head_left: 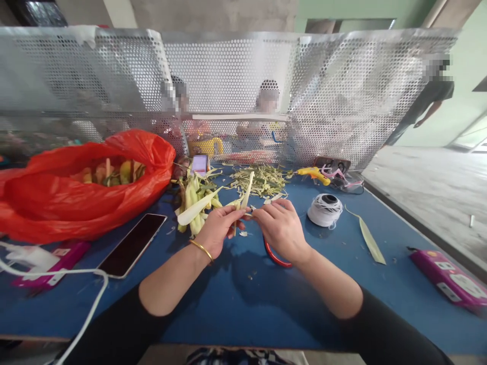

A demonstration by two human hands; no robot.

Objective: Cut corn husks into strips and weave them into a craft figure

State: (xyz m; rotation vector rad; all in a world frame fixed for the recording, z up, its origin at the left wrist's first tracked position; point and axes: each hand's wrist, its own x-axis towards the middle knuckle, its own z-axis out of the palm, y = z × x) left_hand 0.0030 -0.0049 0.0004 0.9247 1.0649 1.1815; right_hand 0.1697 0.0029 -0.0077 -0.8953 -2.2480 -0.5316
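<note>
Over blue table (228, 314); pale strip (248, 190) juts up from pinching left fingers (231, 218); right fingers (267, 215) curled, grip unclear

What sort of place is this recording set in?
Probably a shared handcraft workshop: a perforated metal partition divides the work area, with people visible behind it, and the blue table holds a spool of white thread and a pile of cut plant strips.
</note>
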